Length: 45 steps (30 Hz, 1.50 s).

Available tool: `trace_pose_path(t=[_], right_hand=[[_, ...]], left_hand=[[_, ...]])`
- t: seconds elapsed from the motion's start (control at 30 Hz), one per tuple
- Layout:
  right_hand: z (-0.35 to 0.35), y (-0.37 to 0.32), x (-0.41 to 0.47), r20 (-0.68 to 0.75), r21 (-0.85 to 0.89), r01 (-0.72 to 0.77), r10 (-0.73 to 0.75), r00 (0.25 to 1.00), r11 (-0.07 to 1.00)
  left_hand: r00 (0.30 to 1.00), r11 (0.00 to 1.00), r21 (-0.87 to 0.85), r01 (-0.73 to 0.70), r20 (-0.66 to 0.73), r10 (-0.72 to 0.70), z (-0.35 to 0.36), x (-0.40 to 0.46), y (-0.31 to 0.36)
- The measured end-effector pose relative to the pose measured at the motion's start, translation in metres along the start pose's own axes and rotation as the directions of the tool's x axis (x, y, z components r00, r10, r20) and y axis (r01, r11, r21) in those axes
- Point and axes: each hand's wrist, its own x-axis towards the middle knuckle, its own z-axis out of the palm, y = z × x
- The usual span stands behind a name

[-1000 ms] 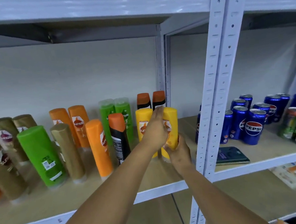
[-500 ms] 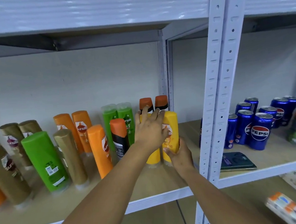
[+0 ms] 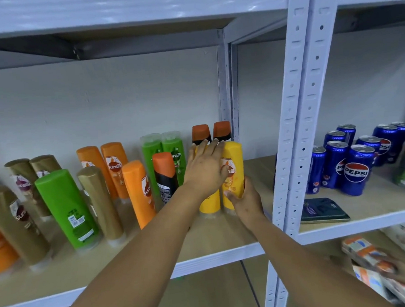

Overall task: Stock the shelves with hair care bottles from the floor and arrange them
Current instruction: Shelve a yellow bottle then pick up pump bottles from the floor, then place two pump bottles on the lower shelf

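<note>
Nearest the camera, the two forearms reach up and away onto the wooden shelf (image 3: 216,234). The right hand (image 3: 244,199) is the nearer one; its thumb and fingers curl round the lower body of the right yellow Sunsilk bottle (image 3: 232,168), gripping it from the front and right. The left hand (image 3: 204,170) lies just beyond and to the left of that grip, fingers straight and spread, palm flat against the front of the left yellow Sunsilk bottle (image 3: 208,204), with the fingertips reaching across to the top of the gripped bottle. It holds nothing; it presses.

Both yellow bottles stand cap-down, long axis upright, touching side by side at the right end of the bay. The relation that matters is depth: straight behind the grip stand two orange-and-black bottles (image 3: 210,132), close to the yellow pair, so any push backward looks to have little room left. To the left of the grip another orange-and-black bottle (image 3: 166,177) stands beside the yellow pair, then the green Sunsilk bottles (image 3: 163,151) farther back.

The left hand hides most of the left yellow bottle, so its label cannot be read, and whether the yellow pair touches the bottles behind cannot be told. The floor stock is out of view.
</note>
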Motion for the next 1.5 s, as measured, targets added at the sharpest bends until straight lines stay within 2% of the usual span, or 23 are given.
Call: trace_pose_path(t=[0.27, 0.63, 0.93, 1.13, 1.3, 1.4, 1.5], right_hand=[[-0.001, -0.005, -0.004, 0.016, -0.047, -0.005, 0.006, 1.000, 0.999], [-0.006, -0.002, -0.019, 0.057, -0.220, 0.049, -0.037, 0.998, 0.974], [-0.007, -0.007, -0.058, 0.095, -0.460, 0.146, -0.115, 0.989, 0.876], [-0.012, -0.007, -0.112, 0.243, -0.602, 0.255, -0.131, 0.961, 0.756], [0.000, 0.011, -0.181, 0.293, -0.685, 0.241, -0.044, 0.955, 0.687], [0.017, 0.037, -0.225, 0.344, -0.718, 0.244, 0.027, 0.939, 0.652], [0.041, 0.063, -0.268, 0.410, -0.735, 0.218, 0.165, 0.897, 0.642]], left_hand=[[0.999, 1.000, -0.002, -0.013, 0.031, 0.013, -0.004, -0.006, -0.004], [0.999, 1.000, -0.019, -0.006, 0.037, 0.007, -0.004, -0.030, -0.001], [0.994, 0.993, -0.105, 0.047, 0.099, -0.036, -0.012, -0.083, 0.006], [0.971, 0.977, -0.138, 0.163, 0.197, -0.134, 0.001, -0.157, 0.005], [0.932, 0.953, -0.133, 0.271, 0.285, -0.225, 0.019, -0.246, -0.009], [0.879, 0.928, -0.109, 0.356, 0.375, -0.294, 0.031, -0.307, -0.023], [0.822, 0.904, -0.072, 0.421, 0.452, -0.346, 0.043, -0.365, -0.041]])
